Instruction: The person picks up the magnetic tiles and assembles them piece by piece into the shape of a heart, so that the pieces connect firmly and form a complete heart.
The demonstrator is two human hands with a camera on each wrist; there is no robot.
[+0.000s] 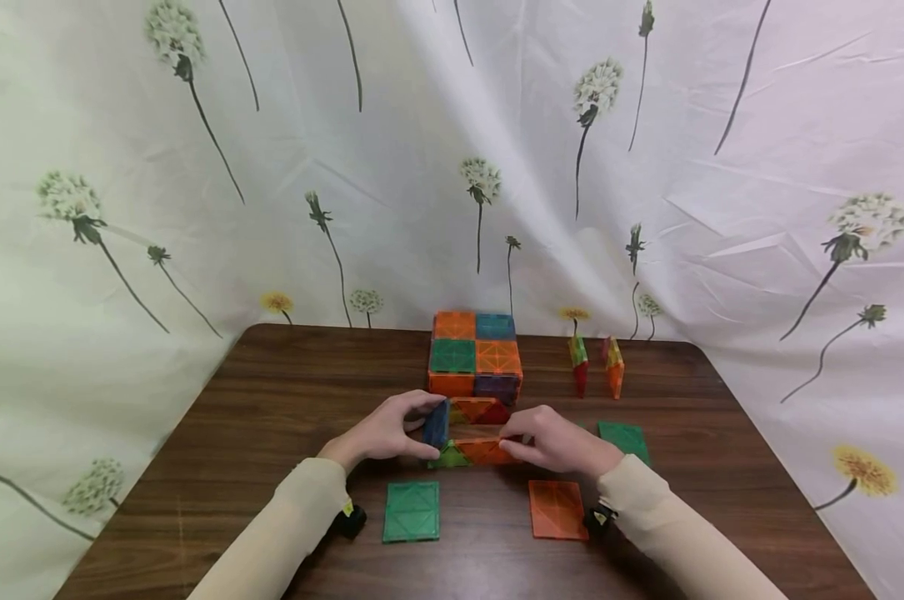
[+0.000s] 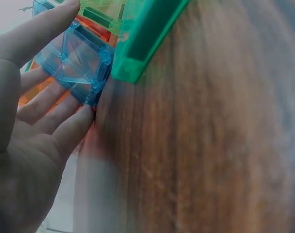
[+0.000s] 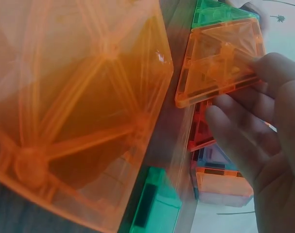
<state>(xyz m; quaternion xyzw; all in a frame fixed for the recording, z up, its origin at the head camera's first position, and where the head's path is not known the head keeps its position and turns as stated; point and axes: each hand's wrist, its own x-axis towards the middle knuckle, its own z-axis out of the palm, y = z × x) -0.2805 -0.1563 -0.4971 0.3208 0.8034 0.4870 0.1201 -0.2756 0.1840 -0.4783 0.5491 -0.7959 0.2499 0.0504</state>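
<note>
Upright magnetic tiles stand in the middle of the table as two walls. The front wall has a green tile [image 1: 452,454] and an orange tile [image 1: 485,451]; the back wall [image 1: 481,410] is orange and red. My left hand [image 1: 380,429] holds a blue magnetic tile [image 1: 437,423] upright across the left ends of the walls, thumb at the front and fingers behind. At the right end of the front wall, my right hand [image 1: 556,439] pinches the orange tile, seen as an orange panel [image 3: 222,63] in the right wrist view. The right ends of the walls are partly hidden behind that hand.
Behind the walls stands a box of tiles [image 1: 476,354] in orange, green, blue and purple. Two narrow upright tile pieces, one green-red [image 1: 579,367] and one orange [image 1: 614,368], are at back right. Flat tiles lie around: green [image 1: 412,512], orange [image 1: 557,510] and another green [image 1: 624,439].
</note>
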